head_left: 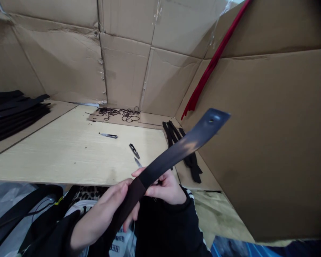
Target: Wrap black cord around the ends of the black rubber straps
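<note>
Your left hand (100,214) and right hand (164,189) sit close together, both closed around a black strap (173,153) that you hold up at a slant in front of you. Your right hand's fingers are partly hidden behind the strap, so you can't see exactly how they close. A matte dark band (132,196) wraps the strap at your hands, and below them its lower length disappears against your black sleeve (160,228). The free end rises to the right, its surface catching a pale glare, with a punched hole (211,120) near the tip. Under your hands, a white bag (120,237) shows dark printing, but it is too folded and small to read. A leopard-print cloth (88,194) lies beyond your left wrist. On the pale wooden board (69,160) ahead lie thread snips (108,135) and, nearer your hands, black-handled snips (134,151) beside a small metal blade (138,162); you can't tell whether those are one tool or two. Past them are a tangle of dark cord (117,114), a stack of black straps (16,116) on the left and loose black straps (194,166) on the right, partly behind the one you hold. Cardboard walls (256,125) surround the board, with a red strip (211,67) leaning against the right one.
</note>
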A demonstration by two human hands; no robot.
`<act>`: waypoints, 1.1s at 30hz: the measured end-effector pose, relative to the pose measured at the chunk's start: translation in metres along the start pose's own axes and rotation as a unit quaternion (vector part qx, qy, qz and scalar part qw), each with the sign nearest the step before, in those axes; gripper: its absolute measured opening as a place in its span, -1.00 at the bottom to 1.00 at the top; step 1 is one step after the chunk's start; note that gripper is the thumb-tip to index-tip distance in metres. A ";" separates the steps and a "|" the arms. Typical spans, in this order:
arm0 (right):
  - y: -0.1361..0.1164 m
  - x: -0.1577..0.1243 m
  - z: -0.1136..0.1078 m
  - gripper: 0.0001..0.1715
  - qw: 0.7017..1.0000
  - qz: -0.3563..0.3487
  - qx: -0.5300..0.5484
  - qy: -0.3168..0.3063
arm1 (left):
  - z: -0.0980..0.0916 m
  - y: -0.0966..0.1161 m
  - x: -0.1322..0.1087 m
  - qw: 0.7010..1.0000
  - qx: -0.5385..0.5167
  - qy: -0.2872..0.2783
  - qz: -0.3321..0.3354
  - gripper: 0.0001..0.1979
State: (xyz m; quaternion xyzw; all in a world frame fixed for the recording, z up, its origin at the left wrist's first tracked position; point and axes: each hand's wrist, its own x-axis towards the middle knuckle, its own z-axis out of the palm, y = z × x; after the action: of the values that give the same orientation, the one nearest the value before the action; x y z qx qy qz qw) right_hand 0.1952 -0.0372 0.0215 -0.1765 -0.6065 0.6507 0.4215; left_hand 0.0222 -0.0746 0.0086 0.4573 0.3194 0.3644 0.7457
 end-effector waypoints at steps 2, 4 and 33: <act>0.003 0.000 -0.001 -0.56 0.999 0.029 0.022 -0.032 | 0.001 -0.002 -0.001 0.999 -0.045 -0.003 -0.023 -0.44; 0.006 0.000 -0.002 -0.52 0.996 0.054 0.041 -0.056 | -0.001 -0.003 0.000 0.998 -0.064 0.003 -0.022 -0.47; -0.022 -0.007 0.019 -0.78 0.911 -0.059 -0.407 0.036 | -0.017 -0.015 0.001 0.995 0.046 0.081 0.026 -0.55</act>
State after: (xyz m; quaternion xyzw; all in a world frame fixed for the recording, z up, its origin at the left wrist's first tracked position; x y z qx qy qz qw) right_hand 0.1927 -0.0563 0.0440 -0.3194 -0.8125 0.3147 0.3726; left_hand 0.0126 -0.0711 -0.0112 0.4683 0.3827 0.4045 0.6860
